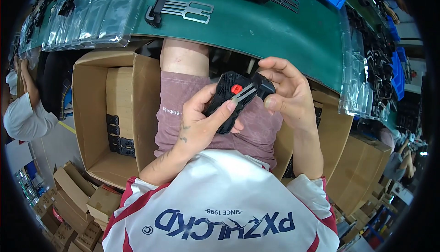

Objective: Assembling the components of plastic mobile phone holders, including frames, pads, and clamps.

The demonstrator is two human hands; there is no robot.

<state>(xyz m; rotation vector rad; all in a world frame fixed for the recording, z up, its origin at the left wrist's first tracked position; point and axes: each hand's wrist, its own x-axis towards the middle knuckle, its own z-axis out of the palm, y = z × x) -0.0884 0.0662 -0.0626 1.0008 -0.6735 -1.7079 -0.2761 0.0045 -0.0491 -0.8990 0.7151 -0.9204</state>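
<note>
The fork with a black plastic block at one end and thin silver metal prongs (262, 87) sits right between the two hands, over the person's lap. Its long way runs on a slant: the block is up and to the right, and the prongs point down and to the left. They reach across the chunky black plastic case with a round red part (224, 85), and their ends come close to the left thumb (I cannot tell if they sit in the case or just lie over it).

The right hand (293, 97) is nearer the block. Its thumb and fingers seem to pinch it from the right side, with one fingertip up above it. The left hand (198, 120) is nearer the prong ends. Its thumb presses on top of the case, and its fingers curl around the side and below.

The case is longer than it is wide, and it leans too, with its top a bit to the right and its bottom a bit to the left. So the next push or pull likely depends on how well the fork's slant lines up with the case.
</note>
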